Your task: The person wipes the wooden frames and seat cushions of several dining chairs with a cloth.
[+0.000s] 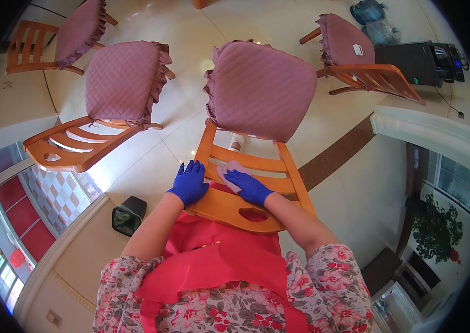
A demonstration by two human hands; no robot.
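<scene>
A wooden chair with slatted backrest [224, 208] stands directly before me, its back towards me. Its seat wears a quilted mauve cushion cover [262, 87] with a ruffled edge. My left hand [189, 183], in a blue glove, grips the left upright of the backrest; its thumb lies on the inner side. My right hand [249, 186], gloved alike, presses a pink cloth [230, 172] against the slats near the middle of the back. Part of the cloth is hidden under the palm. Below the top rail's oval handle hole, a red apron [218, 266] shows.
Another chair [120, 83] stands at left, with one more [76, 37] behind it. At right, a chair [347, 45] bears a small white object [358, 50], beside a black appliance [409, 62] and water bottles [368, 11]. A black waste bin [130, 214] stands by the left wall.
</scene>
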